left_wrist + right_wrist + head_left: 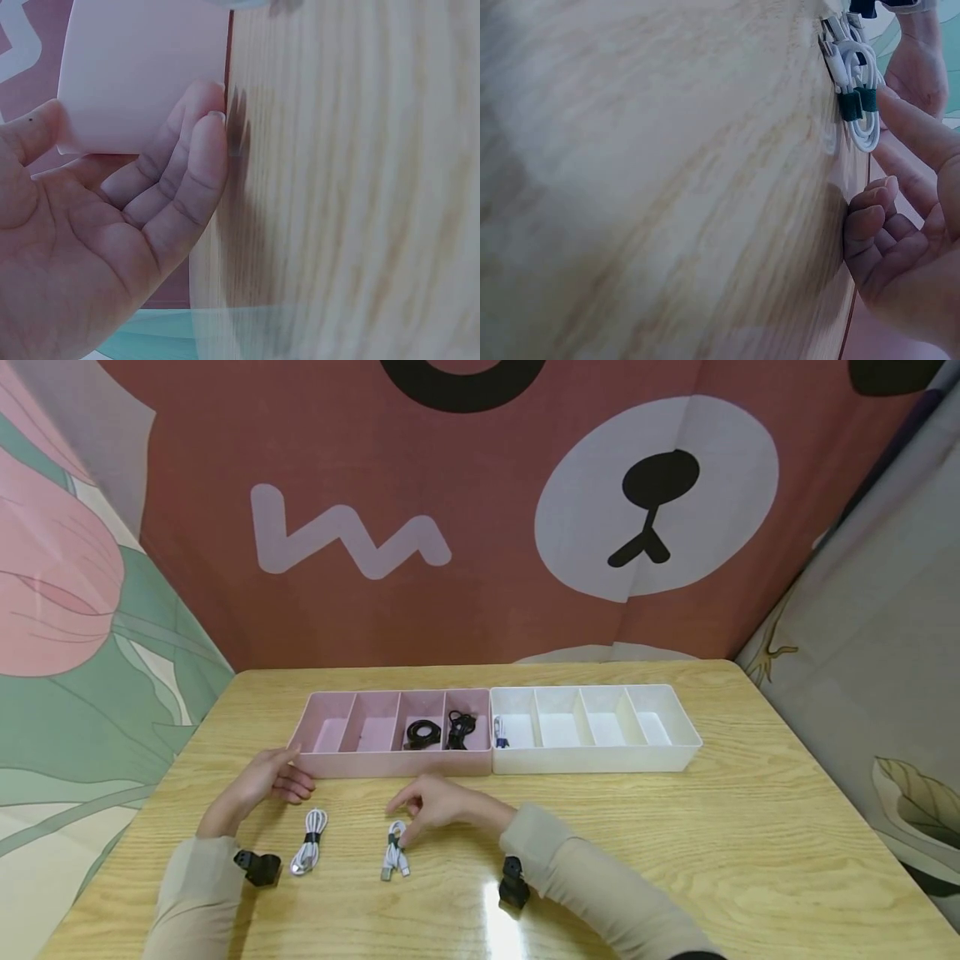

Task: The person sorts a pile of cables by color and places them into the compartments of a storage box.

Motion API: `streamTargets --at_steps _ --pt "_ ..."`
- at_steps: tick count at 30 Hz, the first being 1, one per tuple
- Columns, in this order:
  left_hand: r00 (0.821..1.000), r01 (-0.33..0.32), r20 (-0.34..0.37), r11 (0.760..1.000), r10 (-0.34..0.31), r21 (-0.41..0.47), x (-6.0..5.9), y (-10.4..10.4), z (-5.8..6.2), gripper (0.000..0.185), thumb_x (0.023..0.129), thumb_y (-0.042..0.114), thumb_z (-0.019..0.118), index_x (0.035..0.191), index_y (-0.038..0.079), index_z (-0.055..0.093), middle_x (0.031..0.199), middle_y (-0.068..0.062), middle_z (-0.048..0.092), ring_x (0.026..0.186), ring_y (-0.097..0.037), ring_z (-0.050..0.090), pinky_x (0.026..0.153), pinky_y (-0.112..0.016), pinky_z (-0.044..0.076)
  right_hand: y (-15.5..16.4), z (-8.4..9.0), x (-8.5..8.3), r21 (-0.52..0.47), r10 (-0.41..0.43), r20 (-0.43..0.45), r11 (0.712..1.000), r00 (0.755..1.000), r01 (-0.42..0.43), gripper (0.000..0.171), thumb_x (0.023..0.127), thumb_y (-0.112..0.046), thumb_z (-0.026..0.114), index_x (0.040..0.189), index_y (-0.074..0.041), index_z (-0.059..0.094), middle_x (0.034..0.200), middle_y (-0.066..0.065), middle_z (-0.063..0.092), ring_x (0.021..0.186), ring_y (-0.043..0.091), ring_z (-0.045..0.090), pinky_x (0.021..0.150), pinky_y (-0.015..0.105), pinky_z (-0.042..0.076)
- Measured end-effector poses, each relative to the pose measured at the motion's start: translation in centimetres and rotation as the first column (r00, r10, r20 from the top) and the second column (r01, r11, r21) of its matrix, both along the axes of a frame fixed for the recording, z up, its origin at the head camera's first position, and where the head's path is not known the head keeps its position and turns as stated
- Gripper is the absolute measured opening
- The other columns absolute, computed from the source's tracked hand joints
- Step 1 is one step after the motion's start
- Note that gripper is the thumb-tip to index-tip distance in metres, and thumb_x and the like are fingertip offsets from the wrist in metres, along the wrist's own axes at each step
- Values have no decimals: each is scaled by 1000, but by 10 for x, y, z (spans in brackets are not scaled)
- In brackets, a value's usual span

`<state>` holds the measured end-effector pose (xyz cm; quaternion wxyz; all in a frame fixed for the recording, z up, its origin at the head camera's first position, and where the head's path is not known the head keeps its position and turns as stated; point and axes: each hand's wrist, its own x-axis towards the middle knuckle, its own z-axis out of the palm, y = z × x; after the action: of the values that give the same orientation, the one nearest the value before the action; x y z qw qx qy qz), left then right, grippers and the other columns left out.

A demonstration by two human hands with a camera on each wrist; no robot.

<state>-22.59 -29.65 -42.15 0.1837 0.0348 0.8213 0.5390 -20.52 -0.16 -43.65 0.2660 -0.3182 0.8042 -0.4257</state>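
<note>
My left hand touches the left front corner of a pink divided box. In the left wrist view its thumb is at the box's rim, and loosely bent fingers lie along the front wall. Over the table, my right hand reaches to a bundled white USB cable with a dark green tie. One fingertip is right at the cable's looped end, while thumb and index finger stand apart and the other fingers bend inward. Left of it lies another bundled white cable with a black tie.
Two compartments of the pink box hold a coiled black cable and a bundled black cable. A white divided box adjoins it on the right, with a white cable in its leftmost compartment. Patterned cloth hangs behind the wooden table.
</note>
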Motion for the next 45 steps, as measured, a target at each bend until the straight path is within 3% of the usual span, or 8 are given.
streamTargets --at_steps 13,29,38,45 --pt "1000 -1 0 1000 1 22 0 0 0 57 101 35 24 114 -19 39 79 -12 64 68 -21 64 63 -35 54 -2 -2 2 140 61 -187 989 980 -35 36 68 -15 80 102 -10 70 57 -10 42 54 0 37 52 13 32" --pt "1000 1 -1 1000 -1 5 0 1 0 58 101 35 24 114 -19 39 79 -12 64 69 -22 64 64 -35 54 -3 -1 4 170 60 -209 985 976 -24 26 67 -14 81 92 -14 72 56 -11 43 53 0 38 52 13 32" --pt "1000 17 7 998 -18 55 0 1 0 56 101 33 23 114 -20 37 80 -13 65 68 -21 64 63 -37 54 -2 -3 3 113 45 -163 993 986 -26 20 67 -10 80 85 -12 71 58 -11 45 53 0 39 51 13 32" --pt "1000 10 1 999 -10 33 0 0 -1 57 101 34 23 112 -20 39 78 -12 65 68 -21 64 63 -36 54 0 -4 3 62 19 -127 998 992 -11 19 67 -8 80 83 -10 71 65 -11 55 60 -1 45 57 13 39"
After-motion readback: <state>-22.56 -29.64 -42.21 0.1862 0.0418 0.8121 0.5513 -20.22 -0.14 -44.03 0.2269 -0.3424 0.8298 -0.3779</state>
